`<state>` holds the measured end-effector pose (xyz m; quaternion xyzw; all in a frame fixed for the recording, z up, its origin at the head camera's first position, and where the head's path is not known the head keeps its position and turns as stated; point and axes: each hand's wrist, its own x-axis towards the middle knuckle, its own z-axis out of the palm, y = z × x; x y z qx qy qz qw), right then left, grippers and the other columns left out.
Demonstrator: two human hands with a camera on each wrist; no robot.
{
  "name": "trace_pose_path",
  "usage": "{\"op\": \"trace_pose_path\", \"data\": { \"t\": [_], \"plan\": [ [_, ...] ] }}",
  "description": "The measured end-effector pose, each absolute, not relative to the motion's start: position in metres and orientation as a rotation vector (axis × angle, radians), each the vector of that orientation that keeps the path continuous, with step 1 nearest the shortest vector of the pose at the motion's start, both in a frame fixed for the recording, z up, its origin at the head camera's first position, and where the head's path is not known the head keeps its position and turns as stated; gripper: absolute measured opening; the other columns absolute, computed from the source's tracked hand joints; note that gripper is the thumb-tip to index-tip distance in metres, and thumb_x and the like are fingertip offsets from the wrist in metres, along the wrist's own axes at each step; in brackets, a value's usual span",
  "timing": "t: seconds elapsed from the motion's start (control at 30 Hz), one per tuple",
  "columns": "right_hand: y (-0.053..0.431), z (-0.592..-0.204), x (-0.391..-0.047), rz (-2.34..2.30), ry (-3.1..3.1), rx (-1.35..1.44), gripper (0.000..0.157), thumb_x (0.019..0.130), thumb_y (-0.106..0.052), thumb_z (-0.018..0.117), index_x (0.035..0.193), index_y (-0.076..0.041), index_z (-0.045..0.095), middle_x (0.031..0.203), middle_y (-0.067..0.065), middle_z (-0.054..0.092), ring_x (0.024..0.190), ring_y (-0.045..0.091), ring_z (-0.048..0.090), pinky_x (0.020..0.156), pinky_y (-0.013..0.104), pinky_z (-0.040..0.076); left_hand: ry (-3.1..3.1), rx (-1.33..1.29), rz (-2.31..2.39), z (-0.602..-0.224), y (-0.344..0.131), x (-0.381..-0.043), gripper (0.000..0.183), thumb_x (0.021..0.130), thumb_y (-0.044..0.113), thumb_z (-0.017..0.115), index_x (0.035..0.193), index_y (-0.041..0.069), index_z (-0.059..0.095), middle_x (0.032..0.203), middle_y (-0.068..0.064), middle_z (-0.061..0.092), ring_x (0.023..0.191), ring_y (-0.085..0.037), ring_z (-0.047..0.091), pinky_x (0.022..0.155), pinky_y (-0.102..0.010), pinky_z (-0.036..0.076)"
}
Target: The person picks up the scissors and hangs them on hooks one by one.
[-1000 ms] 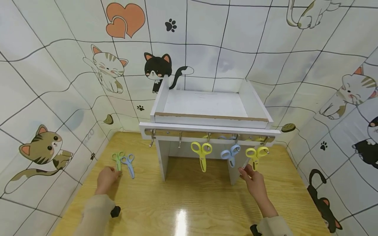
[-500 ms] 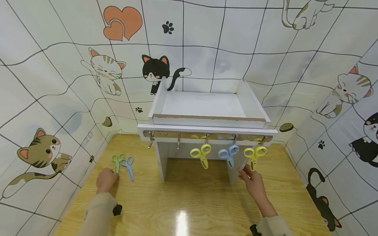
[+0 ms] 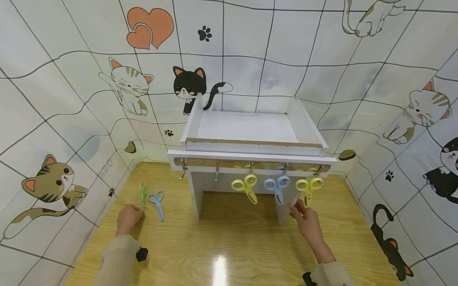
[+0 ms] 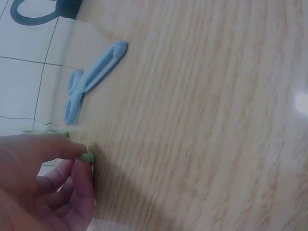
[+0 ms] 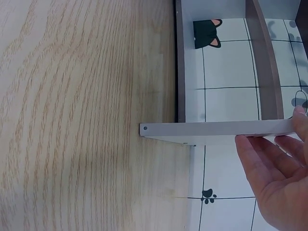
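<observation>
My left hand [image 3: 128, 218] pinches a pair of green scissors [image 3: 142, 194] by the blade end at the left of the table. In the left wrist view the green tip [image 4: 86, 157] shows between thumb and fingers; the scissors stand on edge in the head view. Beside them lie blue scissors [image 3: 157, 204]. My right hand [image 5: 279, 168] holds the side panel [image 5: 211, 128] of a white shelf [image 3: 250, 153], thumb on one face and fingers on the other. From the shelf's hooks hang yellow scissors [image 3: 245, 186], blue scissors [image 3: 276, 186] and more yellow scissors [image 3: 308, 187].
Two hooks at the left of the rail, a far-left hook [image 3: 183, 169] and its neighbour [image 3: 216, 170], carry nothing. The shelf stands on a wooden table [image 3: 236, 238] against a cat-printed wall [image 3: 247, 71]. An open tray [image 3: 250, 123] tops the shelf.
The green scissors have turned from lying flat to standing on edge in my left hand. The hanging yellow scissors in the middle have swung. My right hand has stayed on the panel.
</observation>
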<state>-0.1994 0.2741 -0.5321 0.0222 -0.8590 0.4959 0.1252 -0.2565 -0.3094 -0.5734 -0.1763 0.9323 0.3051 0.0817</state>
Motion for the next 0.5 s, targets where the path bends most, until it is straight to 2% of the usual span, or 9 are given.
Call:
{"op": "trace_pose_path", "data": {
  "t": [0.07,0.17,0.3,0.4,0.5],
  "plan": [
    [0.274,-0.533,-0.199,1.444,-2.504,0.059,0.032,0.102,-0.016,0.056,0.127,0.003,0.062,0.118,0.028,0.069,0.098,-0.015,0.057,0.077,0.027,0.063,2.785,-0.517,0.973,-0.576,-0.311,-0.255,0.034,0.088,0.015,0.063,0.110,-0.011,0.065,0.108,-0.030,0.067,0.084,-0.036,0.063,0.062,-0.036,0.051],
    [0.274,-0.534,-0.200,1.430,-2.497,0.069,0.031,0.102,-0.014,0.057,0.127,0.003,0.062,0.118,0.026,0.069,0.098,-0.017,0.056,0.076,0.024,0.063,2.735,-0.518,1.140,-0.581,-0.316,-0.253,0.037,0.087,0.012,0.063,0.114,-0.014,0.064,0.099,-0.026,0.070,0.079,-0.028,0.065,0.063,-0.030,0.051],
    [0.275,-0.537,-0.200,1.404,-2.482,0.102,0.029,0.101,-0.012,0.057,0.125,0.003,0.063,0.114,0.025,0.070,0.098,-0.018,0.055,0.075,0.021,0.062,2.527,-0.558,1.481,-0.586,-0.322,-0.251,0.042,0.092,0.009,0.061,0.123,-0.019,0.056,0.077,-0.007,0.070,0.065,-0.010,0.064,0.062,-0.021,0.054],
    [0.276,-0.538,-0.201,1.400,-2.490,0.098,0.028,0.101,-0.012,0.057,0.124,0.004,0.063,0.113,0.025,0.070,0.097,-0.018,0.055,0.075,0.020,0.062,2.387,-0.581,1.651,-0.584,-0.323,-0.249,0.046,0.096,0.008,0.059,0.131,-0.021,0.047,0.078,0.005,0.066,0.065,-0.004,0.064,0.062,-0.020,0.057],
    [0.276,-0.535,-0.201,1.395,-2.514,0.080,0.030,0.102,-0.014,0.057,0.126,0.004,0.062,0.115,0.026,0.070,0.099,-0.002,0.067,0.075,0.023,0.063,2.319,-0.580,1.745,-0.576,-0.322,-0.249,0.050,0.099,0.010,0.058,0.137,-0.018,0.040,0.082,0.008,0.063,0.069,-0.001,0.064,0.067,-0.020,0.059]
  ]
}}
